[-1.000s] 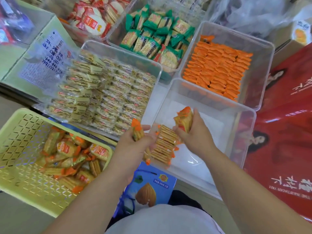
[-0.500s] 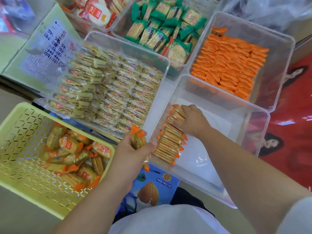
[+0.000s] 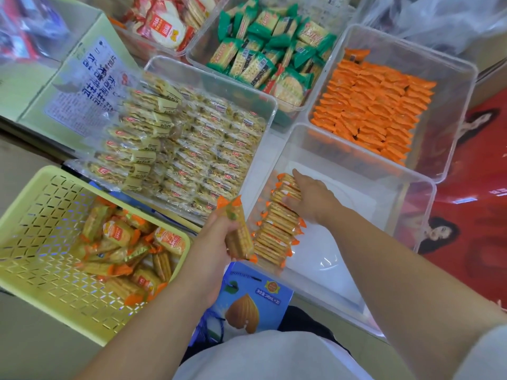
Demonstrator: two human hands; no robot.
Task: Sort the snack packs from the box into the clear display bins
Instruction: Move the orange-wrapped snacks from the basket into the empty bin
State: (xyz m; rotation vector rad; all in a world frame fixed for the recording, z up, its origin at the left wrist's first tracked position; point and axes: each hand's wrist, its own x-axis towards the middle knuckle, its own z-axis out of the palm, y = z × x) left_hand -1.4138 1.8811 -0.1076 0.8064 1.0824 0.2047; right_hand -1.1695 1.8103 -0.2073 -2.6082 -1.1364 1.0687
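The left hands-side arm comes up from six o'clock with the wrist straight. The left hand (image 3: 214, 248) is clamped round one snack pack (image 3: 238, 234), held on end and tilted, just outside the near-left corner of the clear bin (image 3: 343, 229). The right forearm crosses from five o'clock and reaches over the bin's near wall. The right hand (image 3: 315, 200) is palm down inside the bin, its fingers bent over the far end of a row of packs (image 3: 274, 231) and the thumb against the near side of the last few, so it grips them.

The held pack is a clear wrapper with crimped orange ends and a stack of tan square crackers showing through. The row is made of the same packs, standing on edge side by side along the bin's left wall, orange ends sticking out. The rest of the bin floor is bare white.

The two hands are apart, the row lying between them: its near end just beside the left hand at its three o'clock, its far end under the right hand.

At the left hand's nine o'clock sits a yellow basket (image 3: 35, 215) with more loose packs (image 3: 123, 250) of that kind heaped at its right side. At twelve o'clock is a bin of pale packs (image 3: 205, 149), and at one o'clock, beyond the near bin, a bin of orange packs (image 3: 370, 105). A blue carton (image 3: 252, 305) lies at six o'clock.
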